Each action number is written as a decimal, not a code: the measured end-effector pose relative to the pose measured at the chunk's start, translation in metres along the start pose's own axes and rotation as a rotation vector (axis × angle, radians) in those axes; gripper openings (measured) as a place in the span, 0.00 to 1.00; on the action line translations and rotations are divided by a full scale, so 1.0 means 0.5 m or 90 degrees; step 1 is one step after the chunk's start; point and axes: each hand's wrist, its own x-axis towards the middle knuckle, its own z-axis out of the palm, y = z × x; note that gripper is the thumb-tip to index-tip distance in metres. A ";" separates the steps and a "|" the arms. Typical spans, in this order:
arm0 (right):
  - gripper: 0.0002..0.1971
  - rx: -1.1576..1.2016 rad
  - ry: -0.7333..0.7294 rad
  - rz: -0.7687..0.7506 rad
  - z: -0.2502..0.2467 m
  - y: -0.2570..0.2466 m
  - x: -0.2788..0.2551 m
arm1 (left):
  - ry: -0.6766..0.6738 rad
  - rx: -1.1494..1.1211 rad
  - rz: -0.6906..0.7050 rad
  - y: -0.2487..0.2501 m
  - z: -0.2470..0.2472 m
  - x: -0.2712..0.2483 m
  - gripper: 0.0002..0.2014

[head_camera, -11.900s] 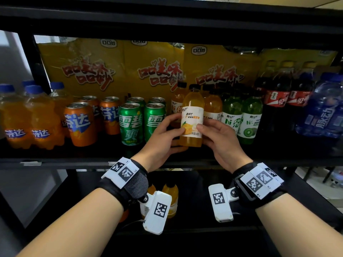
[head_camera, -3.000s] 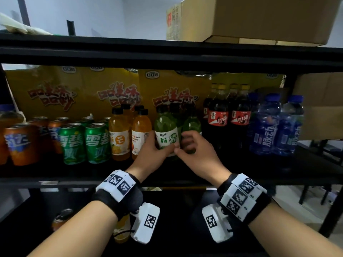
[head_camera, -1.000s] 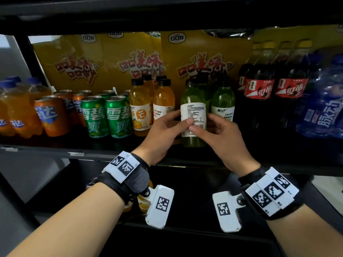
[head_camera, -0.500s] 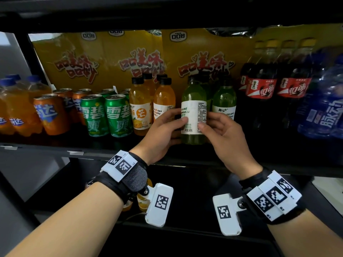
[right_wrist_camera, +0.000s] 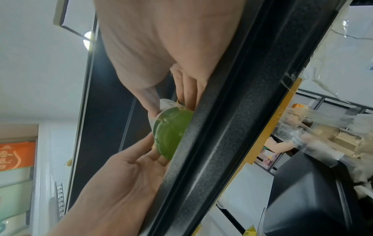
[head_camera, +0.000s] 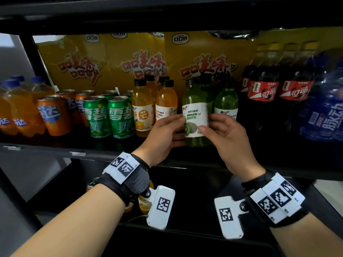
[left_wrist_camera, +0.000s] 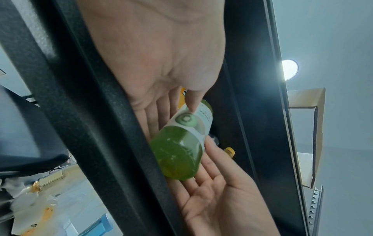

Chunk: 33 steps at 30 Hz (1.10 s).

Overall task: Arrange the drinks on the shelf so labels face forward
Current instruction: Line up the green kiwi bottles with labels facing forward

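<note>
A green kiwi drink bottle (head_camera: pixel 194 112) with a black cap and white label stands at the front of the black shelf (head_camera: pixel 55 145). My left hand (head_camera: pixel 167 132) holds its left side, thumb on the label. My right hand (head_camera: pixel 220 132) grips its right side, thumb on the label's lower right. The label shows green text and a kiwi picture toward me. The left wrist view shows the same green kiwi drink bottle (left_wrist_camera: pixel 181 143) from below between both palms. In the right wrist view the green kiwi drink bottle (right_wrist_camera: pixel 171 134) shows its base beside the shelf rail.
More green bottles (head_camera: pixel 226 101) stand right behind. Orange juice bottles (head_camera: pixel 143 108) and green cans (head_camera: pixel 109 115) stand to the left, then orange cans (head_camera: pixel 53 115) and orange soda bottles (head_camera: pixel 14 108). Cola bottles (head_camera: pixel 263 86) and blue bottles (head_camera: pixel 326 112) stand right. Yellow snack bags (head_camera: pixel 111 58) fill the back.
The green bottle has turned between my hands: half a second ago small print faced me, now the green text and the kiwi picture face me. Both hands stay on it.
</note>
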 end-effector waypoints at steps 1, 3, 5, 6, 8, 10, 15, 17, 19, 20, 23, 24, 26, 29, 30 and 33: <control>0.19 0.002 -0.001 0.003 0.001 0.001 0.001 | 0.000 0.010 0.006 -0.002 0.000 0.000 0.10; 0.15 -0.004 -0.002 -0.004 0.005 0.003 0.002 | -0.003 0.031 0.025 -0.005 0.002 0.000 0.10; 0.16 -0.008 -0.013 -0.009 0.009 0.002 0.000 | -0.013 0.045 0.039 -0.007 0.004 -0.002 0.10; 0.16 -0.013 -0.021 -0.011 0.010 0.000 0.000 | -0.021 0.048 0.042 -0.006 0.004 -0.003 0.10; 0.16 -0.020 -0.041 -0.013 0.012 -0.004 -0.001 | -0.037 0.044 0.042 -0.003 0.006 -0.006 0.10; 0.13 -0.018 -0.059 -0.015 0.013 -0.007 -0.004 | -0.048 0.035 0.042 -0.002 0.006 -0.010 0.10; 0.08 -0.044 -0.058 -0.027 0.011 -0.010 -0.007 | -0.033 0.023 0.009 0.004 0.007 -0.008 0.16; 0.12 -0.036 -0.025 -0.020 0.009 -0.007 -0.004 | -0.022 -0.003 -0.008 0.007 0.005 -0.004 0.16; 0.17 -0.019 0.000 -0.001 0.008 -0.005 -0.001 | -0.016 -0.008 -0.004 0.005 0.003 -0.002 0.13; 0.17 -0.014 0.002 0.006 0.008 -0.005 -0.001 | -0.014 -0.004 0.002 0.004 0.002 -0.001 0.13; 0.15 -0.003 -0.007 0.005 0.009 -0.006 -0.002 | -0.007 0.010 0.024 -0.002 0.001 -0.002 0.13; 0.16 -0.001 -0.014 -0.002 0.009 -0.007 -0.003 | -0.007 0.014 0.033 -0.003 0.001 -0.003 0.15; 0.19 -0.003 -0.025 -0.014 0.010 -0.010 -0.006 | -0.014 0.016 0.048 -0.002 0.003 -0.006 0.20; 0.10 -0.017 -0.044 -0.030 0.010 -0.013 -0.010 | -0.047 0.024 0.051 0.001 0.008 -0.014 0.23; 0.09 -0.018 -0.051 -0.032 0.010 -0.013 -0.011 | -0.057 0.027 0.048 0.001 0.009 -0.015 0.22; 0.12 -0.008 -0.056 -0.024 0.009 -0.009 -0.010 | -0.053 0.021 0.039 0.003 0.010 -0.014 0.19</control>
